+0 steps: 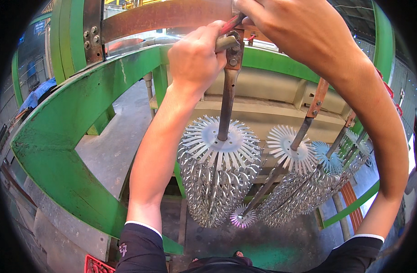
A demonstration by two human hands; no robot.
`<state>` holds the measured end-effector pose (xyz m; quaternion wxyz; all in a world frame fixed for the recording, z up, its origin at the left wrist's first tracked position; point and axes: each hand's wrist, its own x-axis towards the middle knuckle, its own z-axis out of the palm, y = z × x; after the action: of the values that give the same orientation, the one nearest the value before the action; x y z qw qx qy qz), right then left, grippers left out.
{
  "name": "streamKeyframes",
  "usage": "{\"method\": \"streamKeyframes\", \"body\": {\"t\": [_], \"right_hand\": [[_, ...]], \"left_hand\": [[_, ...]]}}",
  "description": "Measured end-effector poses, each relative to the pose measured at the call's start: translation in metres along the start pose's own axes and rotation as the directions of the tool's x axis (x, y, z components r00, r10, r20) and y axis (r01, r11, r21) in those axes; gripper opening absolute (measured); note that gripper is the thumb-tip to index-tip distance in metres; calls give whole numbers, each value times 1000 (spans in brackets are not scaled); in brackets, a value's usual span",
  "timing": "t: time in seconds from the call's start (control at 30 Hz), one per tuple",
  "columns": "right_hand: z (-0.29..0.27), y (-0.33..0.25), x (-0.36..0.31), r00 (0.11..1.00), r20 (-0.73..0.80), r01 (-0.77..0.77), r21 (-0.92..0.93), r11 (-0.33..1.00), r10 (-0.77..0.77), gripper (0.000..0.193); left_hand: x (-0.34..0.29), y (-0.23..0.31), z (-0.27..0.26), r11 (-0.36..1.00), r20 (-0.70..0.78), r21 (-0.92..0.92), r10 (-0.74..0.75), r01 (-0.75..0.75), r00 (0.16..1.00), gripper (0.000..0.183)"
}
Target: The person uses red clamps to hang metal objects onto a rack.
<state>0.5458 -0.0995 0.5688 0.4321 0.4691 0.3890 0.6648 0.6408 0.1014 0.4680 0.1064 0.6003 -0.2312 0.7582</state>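
Note:
Both my arms reach up to the top of a hanging metal rod. My left hand is closed round a tool with a red grip; a rounded tan-grey end sticks out beside its fingers, near the rod's bolted top. My right hand is at the upper edge, its fingers bent by the dark end of the red grip; what they hold is partly hidden. Below, the rod carries a slotted metal disc with many shiny metal parts hung around it.
More rods with slotted discs and hung parts stand to the right. A rusty crossbar runs overhead. A green steel frame curves round the left side. At lower left is a red basket. A beige panel lies behind.

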Motion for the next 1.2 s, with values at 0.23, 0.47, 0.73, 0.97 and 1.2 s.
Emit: {"method": "streamKeyframes", "body": {"t": [0.23,0.47,0.73,0.97,1.2], "right_hand": [[8,-11,5,981,129,-136,-80,987,146,23],[7,-4,1,984,138,-95,-126,987,112,27],[-1,-2,1,855,496,-169,-13,986,153,34],[8,-2,-4,978,171,-103,-87,991,117,35],[4,-11,-1,936,258,-268,73,961,241,29]], "left_hand": [[-1,1,4,1000,-67,-14,10,-11,998,46],[-3,4,1,999,2,12,-35,35,999,43],[1,6,2,1000,-68,26,11,-9,998,35],[-4,1,-1,1000,11,24,-12,12,1000,42],[0,1,-1,998,-2,39,-45,45,999,44]]}}
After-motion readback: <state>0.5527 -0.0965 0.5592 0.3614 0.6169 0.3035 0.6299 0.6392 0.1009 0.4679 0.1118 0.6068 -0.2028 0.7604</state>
